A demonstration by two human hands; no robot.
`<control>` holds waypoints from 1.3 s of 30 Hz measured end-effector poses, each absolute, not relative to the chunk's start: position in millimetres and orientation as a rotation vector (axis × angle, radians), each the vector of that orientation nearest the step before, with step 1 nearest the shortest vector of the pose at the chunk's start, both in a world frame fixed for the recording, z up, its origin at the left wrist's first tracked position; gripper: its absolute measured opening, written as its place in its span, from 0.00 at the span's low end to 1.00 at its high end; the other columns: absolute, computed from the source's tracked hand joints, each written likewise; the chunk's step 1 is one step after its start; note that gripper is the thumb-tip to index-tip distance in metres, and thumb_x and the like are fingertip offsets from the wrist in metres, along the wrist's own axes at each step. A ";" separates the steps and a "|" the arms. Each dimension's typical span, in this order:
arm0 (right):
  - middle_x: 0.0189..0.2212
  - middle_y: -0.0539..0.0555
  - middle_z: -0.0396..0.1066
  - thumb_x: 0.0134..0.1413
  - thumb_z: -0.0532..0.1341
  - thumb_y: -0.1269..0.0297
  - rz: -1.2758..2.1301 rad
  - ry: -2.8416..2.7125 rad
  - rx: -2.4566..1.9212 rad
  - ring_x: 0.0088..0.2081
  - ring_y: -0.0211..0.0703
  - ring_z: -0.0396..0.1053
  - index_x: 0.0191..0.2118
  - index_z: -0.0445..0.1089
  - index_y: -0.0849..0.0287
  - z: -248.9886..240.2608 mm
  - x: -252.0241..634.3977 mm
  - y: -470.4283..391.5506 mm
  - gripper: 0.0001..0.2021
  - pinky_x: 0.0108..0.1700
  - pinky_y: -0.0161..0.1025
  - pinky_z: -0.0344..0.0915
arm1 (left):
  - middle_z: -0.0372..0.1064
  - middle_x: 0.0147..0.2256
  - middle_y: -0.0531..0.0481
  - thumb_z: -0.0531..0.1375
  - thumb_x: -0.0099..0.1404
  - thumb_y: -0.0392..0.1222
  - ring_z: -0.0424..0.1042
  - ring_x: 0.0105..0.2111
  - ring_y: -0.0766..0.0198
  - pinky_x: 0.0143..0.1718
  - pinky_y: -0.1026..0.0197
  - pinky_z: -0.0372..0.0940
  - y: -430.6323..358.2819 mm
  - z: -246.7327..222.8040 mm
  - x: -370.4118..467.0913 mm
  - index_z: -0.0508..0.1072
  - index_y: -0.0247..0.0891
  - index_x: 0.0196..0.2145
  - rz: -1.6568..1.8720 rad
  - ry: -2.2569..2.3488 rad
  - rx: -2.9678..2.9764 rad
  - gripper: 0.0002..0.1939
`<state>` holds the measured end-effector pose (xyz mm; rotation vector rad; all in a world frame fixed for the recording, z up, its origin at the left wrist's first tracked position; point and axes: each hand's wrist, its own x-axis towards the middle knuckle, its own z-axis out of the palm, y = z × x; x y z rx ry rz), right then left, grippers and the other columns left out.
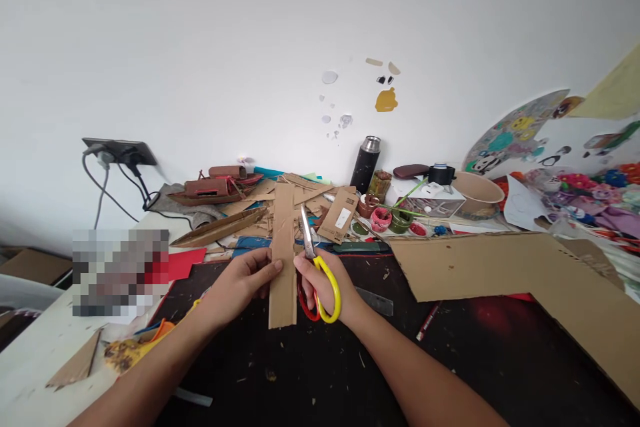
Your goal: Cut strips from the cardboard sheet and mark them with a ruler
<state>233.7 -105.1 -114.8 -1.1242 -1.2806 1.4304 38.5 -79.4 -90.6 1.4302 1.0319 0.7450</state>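
At centre frame, my left hand (250, 282) pinches the cardboard strip (284, 227); just right, my right hand (333, 283) grips the scissors (308, 240), blades upward. I seem to be steadying; any cut needs blades aligned.

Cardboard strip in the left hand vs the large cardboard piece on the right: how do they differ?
Pose: the cardboard strip is pinched in the left hand; the large cardboard piece lies partly over the dark mat.
Shape: the cardboard strip is narrow and straight; the large cardboard piece is wider and angled.
Shared: both plain brown.
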 end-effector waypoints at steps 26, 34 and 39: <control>0.13 0.40 0.61 0.53 0.67 0.32 1.400 -1.055 -1.109 0.11 0.35 0.58 0.40 0.71 0.58 -114.2 240.0 -98.4 0.30 0.14 0.31 0.53 | 0.65 0.21 0.57 0.70 0.57 0.73 0.65 0.20 0.66 0.23 0.63 0.59 -82.3 -94.1 44.2 0.71 0.41 0.29 0.828 1.016 1.359 0.31; 0.14 0.40 0.63 0.56 0.68 0.33 1.400 -1.092 -1.093 0.11 0.34 0.59 0.37 0.67 0.56 -115.4 239.8 -99.4 0.28 0.15 0.30 0.54 | 0.66 0.22 0.57 0.69 0.58 0.72 0.64 0.20 0.66 0.22 0.63 0.57 -83.8 -94.7 44.9 0.71 0.41 0.30 0.759 0.994 1.381 0.30; 0.12 0.39 0.62 0.53 0.68 0.35 1.422 -1.112 -1.088 0.11 0.35 0.58 0.38 0.66 0.55 -117.4 238.7 -98.6 0.27 0.14 0.30 0.53 | 0.66 0.23 0.57 0.69 0.60 0.72 0.65 0.21 0.66 0.22 0.64 0.57 -86.0 -96.6 45.0 0.71 0.41 0.31 0.709 0.984 1.383 0.30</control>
